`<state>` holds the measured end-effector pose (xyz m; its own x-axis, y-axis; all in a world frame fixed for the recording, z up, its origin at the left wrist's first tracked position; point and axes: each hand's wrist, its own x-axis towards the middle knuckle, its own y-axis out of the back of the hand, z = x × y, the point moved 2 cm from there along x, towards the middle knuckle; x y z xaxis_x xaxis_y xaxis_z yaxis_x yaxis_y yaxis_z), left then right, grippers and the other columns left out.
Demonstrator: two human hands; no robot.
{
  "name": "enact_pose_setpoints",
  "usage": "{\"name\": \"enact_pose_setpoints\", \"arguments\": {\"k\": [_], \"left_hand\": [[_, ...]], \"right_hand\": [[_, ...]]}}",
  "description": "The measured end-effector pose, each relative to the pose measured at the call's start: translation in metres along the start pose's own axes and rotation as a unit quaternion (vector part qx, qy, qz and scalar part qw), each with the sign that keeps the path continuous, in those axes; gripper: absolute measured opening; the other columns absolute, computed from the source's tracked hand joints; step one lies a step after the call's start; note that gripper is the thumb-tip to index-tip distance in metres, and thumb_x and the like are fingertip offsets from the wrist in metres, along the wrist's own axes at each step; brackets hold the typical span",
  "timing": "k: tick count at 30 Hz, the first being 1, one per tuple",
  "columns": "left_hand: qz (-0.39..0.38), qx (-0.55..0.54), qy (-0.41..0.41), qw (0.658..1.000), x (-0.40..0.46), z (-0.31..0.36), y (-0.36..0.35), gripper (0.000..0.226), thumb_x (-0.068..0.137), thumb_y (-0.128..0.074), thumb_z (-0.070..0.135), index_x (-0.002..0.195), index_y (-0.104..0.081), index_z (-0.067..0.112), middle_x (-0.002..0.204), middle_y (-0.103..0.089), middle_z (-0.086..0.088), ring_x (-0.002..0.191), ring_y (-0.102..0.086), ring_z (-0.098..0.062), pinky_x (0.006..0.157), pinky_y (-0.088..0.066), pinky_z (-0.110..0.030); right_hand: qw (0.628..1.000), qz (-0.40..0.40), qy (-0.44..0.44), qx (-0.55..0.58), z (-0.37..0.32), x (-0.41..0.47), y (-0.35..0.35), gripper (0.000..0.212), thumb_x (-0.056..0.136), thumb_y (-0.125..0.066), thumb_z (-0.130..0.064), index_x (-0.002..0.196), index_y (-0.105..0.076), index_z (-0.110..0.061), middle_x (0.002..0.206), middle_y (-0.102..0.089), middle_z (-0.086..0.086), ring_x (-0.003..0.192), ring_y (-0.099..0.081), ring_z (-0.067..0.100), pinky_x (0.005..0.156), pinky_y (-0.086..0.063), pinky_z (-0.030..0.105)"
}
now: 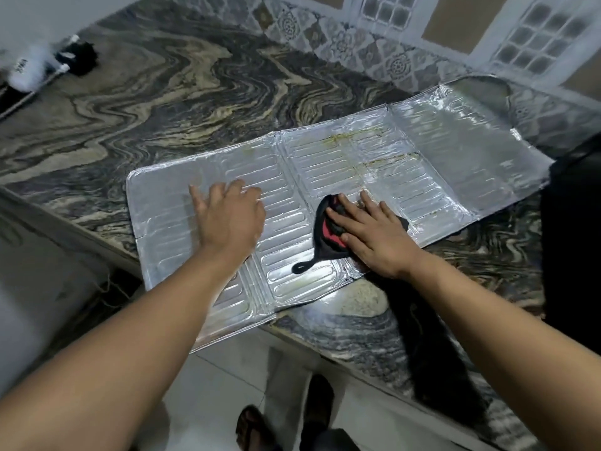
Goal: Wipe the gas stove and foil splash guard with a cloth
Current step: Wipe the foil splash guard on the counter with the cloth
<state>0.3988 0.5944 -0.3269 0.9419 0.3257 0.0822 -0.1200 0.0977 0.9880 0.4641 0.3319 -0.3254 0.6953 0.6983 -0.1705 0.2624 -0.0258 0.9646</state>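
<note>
A foil splash guard (325,177) lies flat along the counter (162,102); the right hand (374,236), fingers spread, presses a dark cloth (328,236) at its middle, nearer the stained panels beyond, while the spread left hand (229,213) pins its left end

Tabletop (169,102): swirled grey, black and beige marble pattern, fills most of the view.
Patterned wall tiles (341,43): at 12 o'clock, behind the tabletop.
White object (27,71), blurred: at 10 o'clock, with a small black item (78,58) just beside it.
Sandalled foot (252,428) on pale floor (211,379): at 6 o'clock.
</note>
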Motion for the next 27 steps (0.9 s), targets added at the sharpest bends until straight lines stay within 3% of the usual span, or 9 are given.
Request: {"name": "enact_pose_setpoints", "arguments": {"k": [3, 6, 9, 16, 27], "left_hand": [[-0.018, -0.048, 0.044, 0.998, 0.014, 0.022, -0.001, 0.046, 0.092, -0.043, 0.045, 0.129, -0.056, 0.02, 0.145, -0.048, -0.007, 0.134, -0.037, -0.034, 0.116, -0.009, -0.065], [-0.049, -0.086, 0.061, 0.993, 0.028, 0.045, -0.013, 0.064, 0.092, -0.035, 0.057, 0.148, -0.035, 0.027, 0.163, -0.02, -0.006, 0.15, -0.011, -0.034, 0.118, 0.0, -0.061], [-0.054, -0.076, 0.066, 0.994, 0.028, 0.051, -0.025, 0.071, 0.09, -0.02, 0.064, 0.154, -0.019, 0.034, 0.166, -0.008, -0.004, 0.152, 0.001, -0.033, 0.119, 0.004, -0.059], [-0.051, -0.038, 0.059, 0.996, 0.028, 0.052, -0.027, 0.072, 0.091, -0.014, 0.066, 0.156, -0.009, 0.035, 0.167, -0.001, -0.005, 0.152, 0.005, -0.033, 0.119, 0.003, -0.06], [-0.058, -0.012, 0.074, 0.995, 0.031, 0.053, -0.03, 0.077, 0.087, -0.007, 0.076, 0.155, -0.003, 0.041, 0.167, 0.003, -0.002, 0.152, 0.008, -0.03, 0.119, 0.006, -0.058]], "right_hand": [[1.0, -0.004, 0.005, 0.002, 0.003, -0.005, 0.0, 0.054, 0.093, -0.013, -0.059, 0.146, -0.005, -0.058, 0.162, 0.005, -0.02, 0.151, 0.012, 0.022, 0.12, 0.004, 0.049], [0.999, -0.029, 0.03, 0.004, 0.01, -0.004, 0.002, 0.055, 0.095, -0.016, -0.058, 0.149, -0.005, -0.056, 0.162, 0.01, -0.021, 0.149, 0.017, 0.02, 0.12, 0.006, 0.05], [0.996, -0.056, 0.068, -0.01, 0.026, -0.004, 0.007, 0.053, 0.099, -0.019, -0.056, 0.149, -0.002, -0.057, 0.161, 0.014, -0.021, 0.15, 0.017, 0.023, 0.12, 0.005, 0.052], [0.988, -0.073, 0.127, -0.044, 0.055, 0.016, 0.021, 0.052, 0.1, -0.015, -0.053, 0.151, -0.004, -0.053, 0.163, 0.011, -0.018, 0.15, 0.019, 0.027, 0.12, 0.005, 0.052], [0.989, -0.04, 0.139, -0.044, 0.067, 0.129, 0.036, 0.049, 0.1, -0.016, -0.054, 0.147, -0.001, -0.058, 0.164, 0.006, -0.016, 0.15, 0.014, 0.029, 0.118, 0.005, 0.055]]}}
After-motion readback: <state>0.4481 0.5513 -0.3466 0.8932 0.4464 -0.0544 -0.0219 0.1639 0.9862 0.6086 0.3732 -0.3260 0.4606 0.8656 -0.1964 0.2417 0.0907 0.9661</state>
